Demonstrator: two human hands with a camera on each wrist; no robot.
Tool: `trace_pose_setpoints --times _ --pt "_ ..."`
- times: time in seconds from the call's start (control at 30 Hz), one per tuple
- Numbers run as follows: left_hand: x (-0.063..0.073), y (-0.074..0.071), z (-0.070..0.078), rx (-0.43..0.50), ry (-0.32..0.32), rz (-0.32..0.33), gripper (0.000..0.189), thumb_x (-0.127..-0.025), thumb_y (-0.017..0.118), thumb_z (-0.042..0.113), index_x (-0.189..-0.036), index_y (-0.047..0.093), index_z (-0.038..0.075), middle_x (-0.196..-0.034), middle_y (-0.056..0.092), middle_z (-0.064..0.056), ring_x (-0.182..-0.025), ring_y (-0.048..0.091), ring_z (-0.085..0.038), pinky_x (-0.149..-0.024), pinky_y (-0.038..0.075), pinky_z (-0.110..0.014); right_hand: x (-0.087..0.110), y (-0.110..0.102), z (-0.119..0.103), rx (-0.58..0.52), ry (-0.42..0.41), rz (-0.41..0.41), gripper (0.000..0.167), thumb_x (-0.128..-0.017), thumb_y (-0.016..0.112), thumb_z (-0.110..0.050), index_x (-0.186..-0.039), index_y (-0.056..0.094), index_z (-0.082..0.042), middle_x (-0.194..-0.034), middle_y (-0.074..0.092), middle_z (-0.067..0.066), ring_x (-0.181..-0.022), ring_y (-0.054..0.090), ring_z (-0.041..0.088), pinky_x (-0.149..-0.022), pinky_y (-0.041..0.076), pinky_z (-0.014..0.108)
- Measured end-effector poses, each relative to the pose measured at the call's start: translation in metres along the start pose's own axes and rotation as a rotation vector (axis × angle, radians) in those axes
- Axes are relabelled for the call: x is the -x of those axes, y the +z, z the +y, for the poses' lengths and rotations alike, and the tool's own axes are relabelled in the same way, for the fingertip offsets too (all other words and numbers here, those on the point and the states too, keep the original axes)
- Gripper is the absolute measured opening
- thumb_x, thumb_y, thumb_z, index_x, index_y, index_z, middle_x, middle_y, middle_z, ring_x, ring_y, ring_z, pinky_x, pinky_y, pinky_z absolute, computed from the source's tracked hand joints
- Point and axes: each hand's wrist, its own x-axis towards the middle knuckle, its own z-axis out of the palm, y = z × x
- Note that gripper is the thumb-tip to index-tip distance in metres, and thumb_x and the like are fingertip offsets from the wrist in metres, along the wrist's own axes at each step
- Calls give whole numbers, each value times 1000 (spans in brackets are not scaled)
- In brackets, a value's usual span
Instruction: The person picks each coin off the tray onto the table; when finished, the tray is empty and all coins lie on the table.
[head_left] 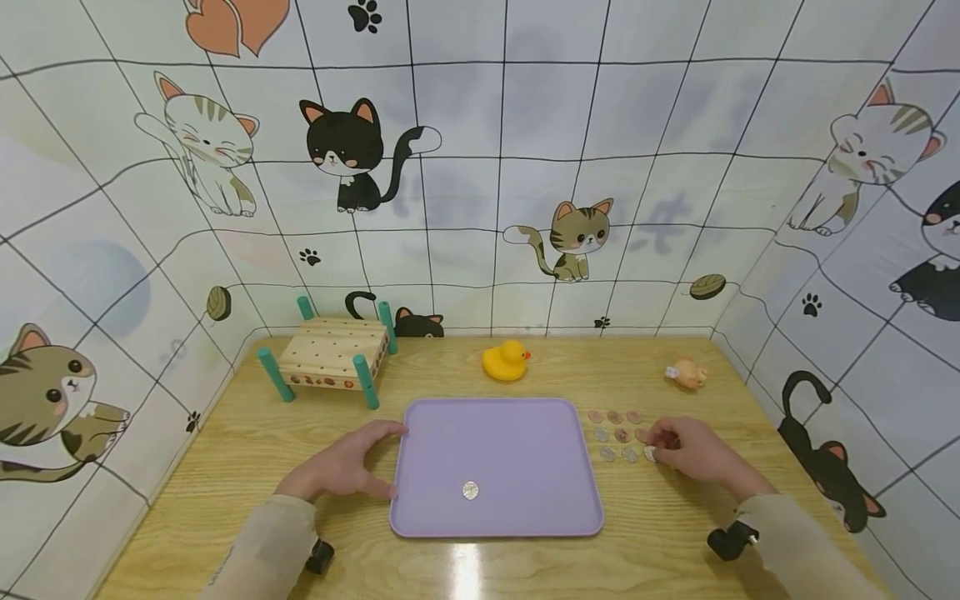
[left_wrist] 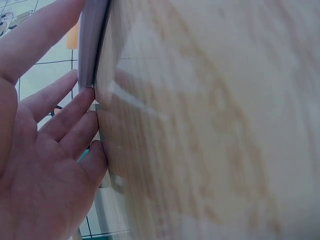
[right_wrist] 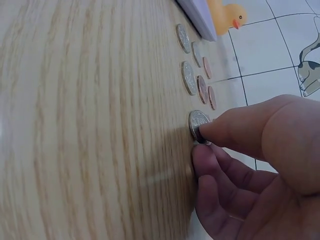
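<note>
A lilac tray (head_left: 495, 417) lies on the wooden table, with one silver coin (head_left: 470, 490) on it. My left hand (head_left: 347, 462) rests at the tray's left edge, fingers and thumb spread and touching the rim. To the right of the tray, several copper coins (head_left: 614, 417) and silver coins (head_left: 608, 454) lie in rows. At the near right corner of these rows, my right hand (head_left: 693, 450) pinches a silver coin (right_wrist: 198, 124) between thumb and fingertips, low at the tabletop. The thumb covers part of that coin.
Behind the tray sits a yellow rubber duck (head_left: 506, 361). A small toy bed with green posts (head_left: 333, 350) stands at the back left, and a small peach-coloured figure (head_left: 686, 373) lies at the back right. Cat-patterned cloth walls (head_left: 465, 192) enclose the table's back and sides.
</note>
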Motion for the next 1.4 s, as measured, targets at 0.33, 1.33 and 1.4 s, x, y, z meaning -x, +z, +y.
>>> trace_pose_setpoints --times 0.33,1.33,1.4 --pt "0 0 2 11 -5 -4 93 -76 96 32 -154 49 12 -162 42 -17 -151 34 -45 -122 25 -68 1 1 -7 28 20 21 9 -91 78 -6 -94 70 -6 -84 63 -4 -71 49 5 -59 43 24" --pt "0 2 -2 12 20 5 93 -75 95 31 -153 49 9 -161 43 -18 -151 35 -45 -122 26 -68 -68 48 -111 -77 -328 -180 11 -98 70 -8 -109 71 -12 -91 67 -10 -81 60 4 -73 55 25" --pt "0 1 -1 8 21 6 93 -75 95 30 -153 49 9 -161 43 -18 -150 36 -46 -122 26 -69 -73 53 -121 -83 -354 -197 12 -97 71 -6 -107 71 -11 -91 68 -10 -81 60 4 -74 56 25"
